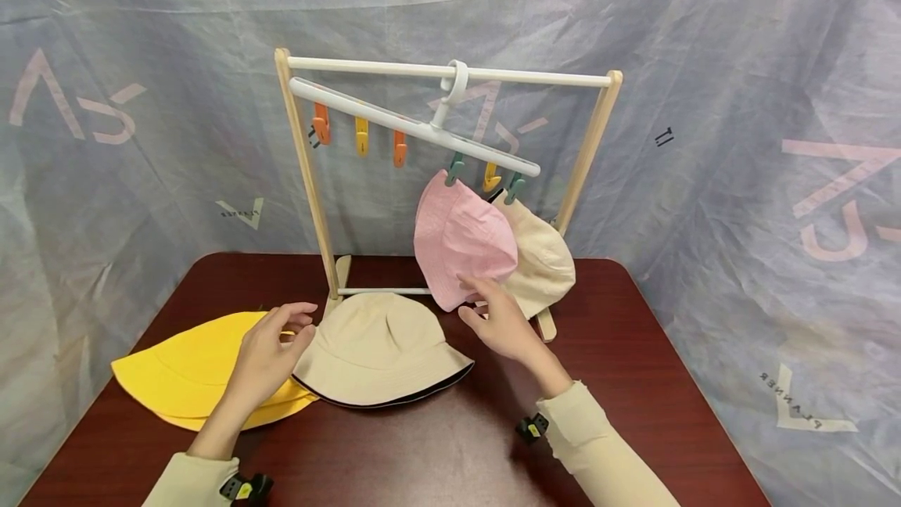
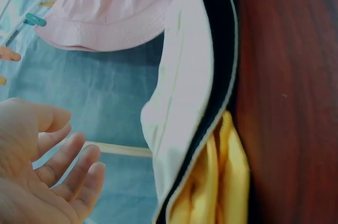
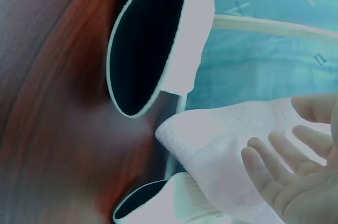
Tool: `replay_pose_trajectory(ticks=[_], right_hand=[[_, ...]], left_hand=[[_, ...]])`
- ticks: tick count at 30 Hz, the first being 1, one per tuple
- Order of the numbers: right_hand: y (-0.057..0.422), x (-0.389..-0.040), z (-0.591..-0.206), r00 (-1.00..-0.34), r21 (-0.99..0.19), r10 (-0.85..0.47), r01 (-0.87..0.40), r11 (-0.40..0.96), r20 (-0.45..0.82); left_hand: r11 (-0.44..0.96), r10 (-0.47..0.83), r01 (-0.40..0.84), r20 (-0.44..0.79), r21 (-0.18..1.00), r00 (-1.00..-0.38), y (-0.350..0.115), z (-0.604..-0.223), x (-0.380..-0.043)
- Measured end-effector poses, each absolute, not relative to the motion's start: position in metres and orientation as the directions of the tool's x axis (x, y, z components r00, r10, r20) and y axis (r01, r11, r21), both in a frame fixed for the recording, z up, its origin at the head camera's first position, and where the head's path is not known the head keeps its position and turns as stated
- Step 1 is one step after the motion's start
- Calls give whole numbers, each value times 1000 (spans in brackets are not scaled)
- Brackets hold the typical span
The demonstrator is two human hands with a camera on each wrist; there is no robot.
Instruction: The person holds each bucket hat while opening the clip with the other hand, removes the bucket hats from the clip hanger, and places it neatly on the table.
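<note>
1. The pink hat [image 1: 464, 237] is hanging by its brim from a green clip [image 1: 455, 169] on the white hanger [image 1: 366, 111], toward the rack's [image 1: 308, 170] right post.
2. The right hand [image 1: 503, 323] is reaching to the pink hat's lower edge, fingers spreading loosely and gripping nothing; contact is remaining hard to judge.
3. The left hand [image 1: 266, 354] is hovering near the front cream hat [image 1: 376, 350], holding nothing, its fingers bending softly apart.
4. The front cream hat is resting crown up on the table [image 1: 394, 460], its dark-lined brim facing the wearer; tabletop is extending from that brim to the picture's lower edge.
5. The hanger is sloping down to the right, and open space is showing below its left-hand clips.
6. The pink hat is covering part of the hanging cream hat [image 1: 547, 264]; the left hand and front cream hat are covering parts of the yellow hats [image 1: 200, 358].
7. The lower picture edge is cutting off both sleeves [image 1: 605, 444] and the table front.
8. The grey backdrop [image 1: 211, 14] is showing "PLANNER" reversed at lower right; other lettering is breaking up in folds.
</note>
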State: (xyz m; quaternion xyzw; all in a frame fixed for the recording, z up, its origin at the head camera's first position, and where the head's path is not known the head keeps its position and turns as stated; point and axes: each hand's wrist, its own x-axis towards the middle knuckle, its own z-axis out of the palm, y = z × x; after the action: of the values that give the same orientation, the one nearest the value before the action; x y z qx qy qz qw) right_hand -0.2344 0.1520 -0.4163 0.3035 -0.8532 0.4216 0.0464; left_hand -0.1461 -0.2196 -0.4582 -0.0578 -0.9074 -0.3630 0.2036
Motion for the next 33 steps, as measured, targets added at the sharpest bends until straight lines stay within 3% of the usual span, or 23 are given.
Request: replay_pose_trajectory(ticks=[14, 33], right_hand=[[157, -238, -405, -829, -736, -440, -529, 422, 344], [154, -246, -380, -804, -713, -413, -581, 391, 429]], left_hand=[[667, 12, 329, 432, 669, -902, -196, -435, -166], [615, 74, 413, 472, 672, -878, -174, -405, -197]])
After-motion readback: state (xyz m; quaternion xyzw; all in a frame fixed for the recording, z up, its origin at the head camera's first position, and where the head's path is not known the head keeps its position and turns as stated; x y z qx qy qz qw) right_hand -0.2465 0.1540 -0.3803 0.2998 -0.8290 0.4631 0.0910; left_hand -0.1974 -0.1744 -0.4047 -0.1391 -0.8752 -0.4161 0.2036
